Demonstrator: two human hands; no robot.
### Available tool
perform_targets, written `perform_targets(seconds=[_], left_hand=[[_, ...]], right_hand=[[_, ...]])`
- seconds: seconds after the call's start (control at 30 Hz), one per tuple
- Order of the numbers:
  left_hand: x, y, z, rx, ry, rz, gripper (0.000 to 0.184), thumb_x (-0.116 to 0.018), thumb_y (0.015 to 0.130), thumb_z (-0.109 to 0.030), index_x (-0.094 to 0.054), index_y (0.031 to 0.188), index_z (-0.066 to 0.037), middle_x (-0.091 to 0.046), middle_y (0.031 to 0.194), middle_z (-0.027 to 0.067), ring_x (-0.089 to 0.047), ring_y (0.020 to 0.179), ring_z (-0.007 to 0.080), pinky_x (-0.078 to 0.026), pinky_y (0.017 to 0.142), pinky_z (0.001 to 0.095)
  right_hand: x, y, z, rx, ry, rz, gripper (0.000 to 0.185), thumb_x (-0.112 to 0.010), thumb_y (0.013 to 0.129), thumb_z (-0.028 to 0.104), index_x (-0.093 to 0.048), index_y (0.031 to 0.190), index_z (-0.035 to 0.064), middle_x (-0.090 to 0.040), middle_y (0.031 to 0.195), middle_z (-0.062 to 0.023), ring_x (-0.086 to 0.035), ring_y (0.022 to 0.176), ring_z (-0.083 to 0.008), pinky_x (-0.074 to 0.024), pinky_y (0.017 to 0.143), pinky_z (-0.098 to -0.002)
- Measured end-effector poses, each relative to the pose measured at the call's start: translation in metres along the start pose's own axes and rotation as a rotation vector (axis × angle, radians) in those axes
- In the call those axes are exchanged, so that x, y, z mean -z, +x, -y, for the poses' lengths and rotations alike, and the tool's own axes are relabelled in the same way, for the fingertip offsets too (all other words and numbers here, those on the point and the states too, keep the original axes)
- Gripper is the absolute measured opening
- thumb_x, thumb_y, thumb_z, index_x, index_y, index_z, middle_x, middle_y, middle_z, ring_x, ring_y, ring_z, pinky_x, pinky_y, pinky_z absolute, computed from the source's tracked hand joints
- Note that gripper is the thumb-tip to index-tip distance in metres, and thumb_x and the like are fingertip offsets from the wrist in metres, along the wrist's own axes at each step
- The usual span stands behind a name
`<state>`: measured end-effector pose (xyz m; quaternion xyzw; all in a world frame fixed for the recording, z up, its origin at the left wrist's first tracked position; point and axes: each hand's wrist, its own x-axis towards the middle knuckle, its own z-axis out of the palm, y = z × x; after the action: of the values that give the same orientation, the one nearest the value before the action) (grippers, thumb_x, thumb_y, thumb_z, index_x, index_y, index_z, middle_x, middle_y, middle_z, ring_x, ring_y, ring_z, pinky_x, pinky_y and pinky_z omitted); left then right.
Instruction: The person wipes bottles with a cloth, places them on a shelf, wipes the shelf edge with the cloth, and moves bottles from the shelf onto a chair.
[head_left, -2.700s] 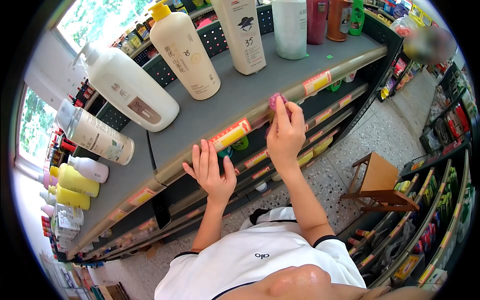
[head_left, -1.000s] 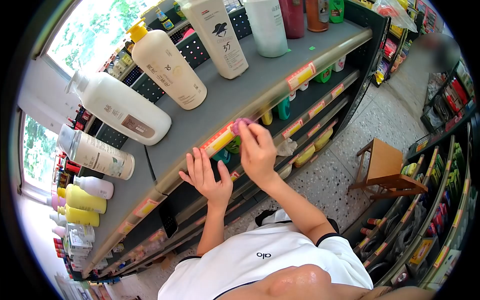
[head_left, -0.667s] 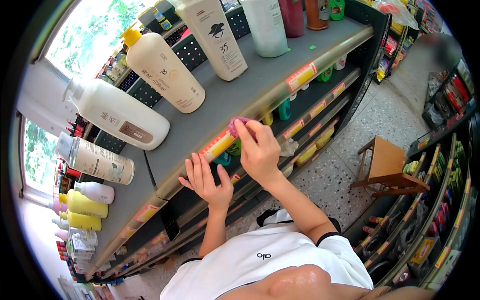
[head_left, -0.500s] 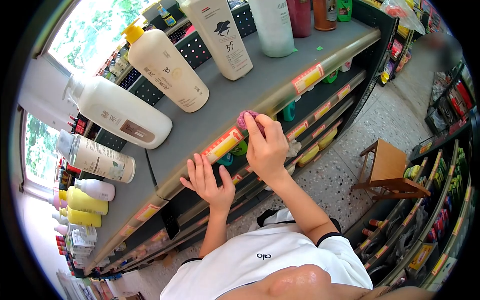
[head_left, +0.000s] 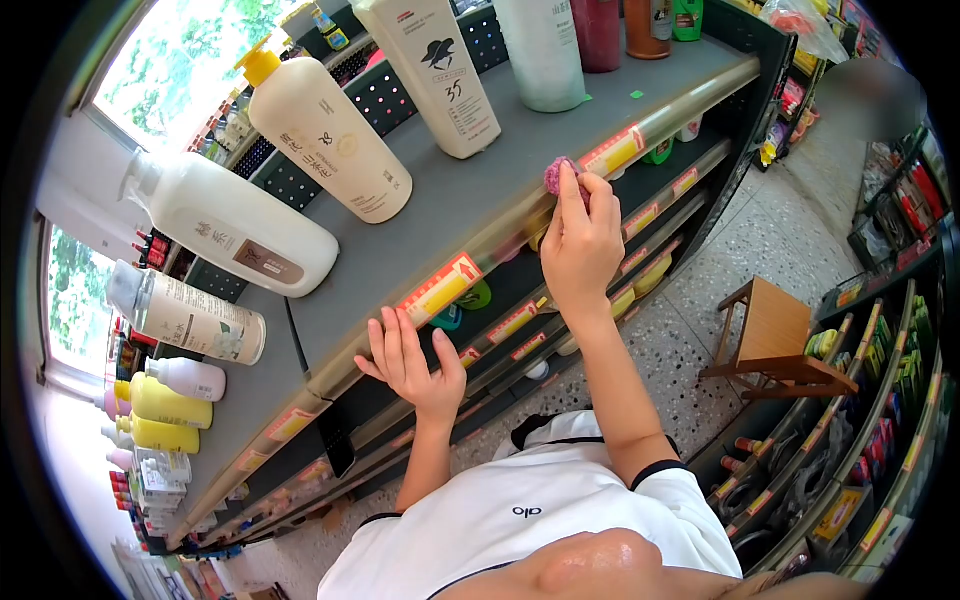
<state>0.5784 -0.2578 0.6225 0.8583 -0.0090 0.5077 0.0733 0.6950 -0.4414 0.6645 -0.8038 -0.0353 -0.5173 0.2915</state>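
My right hand (head_left: 582,240) pinches pink cloth (head_left: 562,178), maybe sponge, at shelf edge (head_left: 510,232), beside price tag (head_left: 612,153). My left hand (head_left: 412,368), fingers spread, holds nothing, touches same edge.

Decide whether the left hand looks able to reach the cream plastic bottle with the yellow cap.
Probably yes: the open left hand is at the front edge of the grey shelf, with nothing standing between it and the bottle.
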Motion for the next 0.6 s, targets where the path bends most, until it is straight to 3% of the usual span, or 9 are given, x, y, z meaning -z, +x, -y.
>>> perform_targets(seconds=[0.23, 0.4, 0.6], left_hand=[[0.001, 0.002, -0.002, 0.0, -0.014, -0.003, 0.05, -0.063, 0.083, -0.014, -0.056, 0.129, 0.003, -0.053, 0.138, 0.0149, -0.04, 0.135, 0.0299, 0.001, 0.118, 0.0467], [0.001, 0.001, -0.002, 0.012, -0.011, 0.0, 0.051, -0.063, 0.083, -0.014, -0.056, 0.13, 0.003, -0.053, 0.138, 0.0142, -0.041, 0.135, 0.0294, 0.001, 0.117, 0.047], [0.003, 0.002, -0.005, 0.01, -0.014, 0.01, 0.051, -0.063, 0.085, -0.01, -0.053, 0.133, 0.001, -0.051, 0.141, 0.0139, -0.038, 0.138, 0.0294, -0.003, 0.117, 0.0485]], right_hand=[[0.015, -0.004, 0.008, -0.057, 0.011, 0.101, 0.042, -0.063, 0.076, 0.0, -0.061, 0.118, 0.0027, -0.056, 0.107, -0.0081, -0.058, 0.091, -0.027, -0.0512, 0.072, -0.037], [0.022, -0.018, 0.028, 0.006, 0.111, 0.095, 0.035, -0.06, 0.079, 0.002, -0.061, 0.115, 0.0023, -0.057, 0.101, -0.0075, -0.058, 0.082, -0.0265, -0.0501, 0.068, -0.0364], [0.023, -0.041, 0.051, 0.072, 0.275, 0.129, 0.039, -0.061, 0.075, 0.003, -0.062, 0.114, 0.0021, -0.057, 0.101, -0.0079, -0.057, 0.08, -0.025, -0.05, 0.067, -0.0348]])
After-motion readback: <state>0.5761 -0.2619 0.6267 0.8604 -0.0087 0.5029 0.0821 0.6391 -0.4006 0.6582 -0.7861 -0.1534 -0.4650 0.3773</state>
